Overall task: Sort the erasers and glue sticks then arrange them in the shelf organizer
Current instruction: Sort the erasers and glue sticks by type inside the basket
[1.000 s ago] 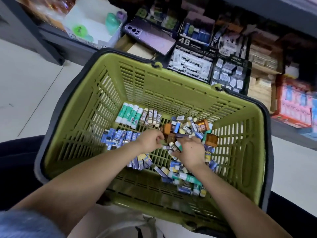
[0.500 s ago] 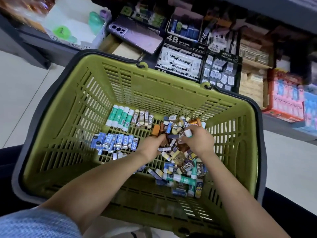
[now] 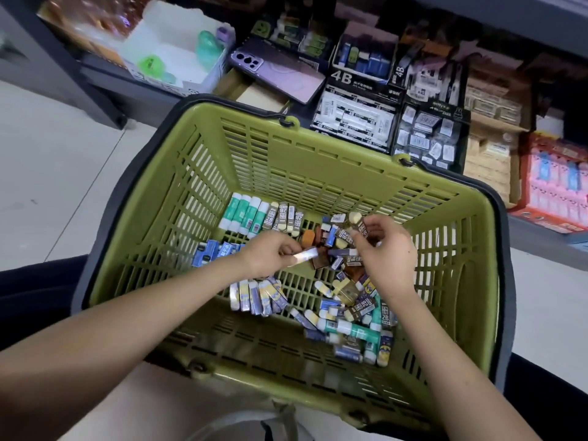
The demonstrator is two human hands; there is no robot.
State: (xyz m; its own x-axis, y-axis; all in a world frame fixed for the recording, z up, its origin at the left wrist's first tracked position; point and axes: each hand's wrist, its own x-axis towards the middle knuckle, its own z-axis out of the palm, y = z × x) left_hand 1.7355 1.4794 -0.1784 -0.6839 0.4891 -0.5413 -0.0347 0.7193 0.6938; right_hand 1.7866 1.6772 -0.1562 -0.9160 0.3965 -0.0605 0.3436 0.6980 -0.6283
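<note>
A green basket [image 3: 203,173] holds erasers and glue sticks. Green-and-white glue sticks [image 3: 245,213] lie in a row at the back left, with 2B erasers [image 3: 286,217] beside them. Blue erasers [image 3: 211,253] line up left of my left hand [image 3: 269,257], which pinches a small white eraser [image 3: 304,255]. Purple-and-yellow erasers [image 3: 259,296] sit in a row below it. My right hand [image 3: 386,253] pinches a brown-sleeved eraser [image 3: 358,221] over the mixed pile [image 3: 353,308] at the right.
Behind the basket, the shelf organizer [image 3: 356,122] holds boxes of 4B erasers and other stationery. A phone [image 3: 276,70] lies on a box there, next to a white box [image 3: 178,55] with green items. Pale floor tiles lie to the left and right.
My right hand has lifted from the pile with an eraser pinched in its fingers. My left hand has come up holding a white eraser. The view has shifted closer to the basket.
</note>
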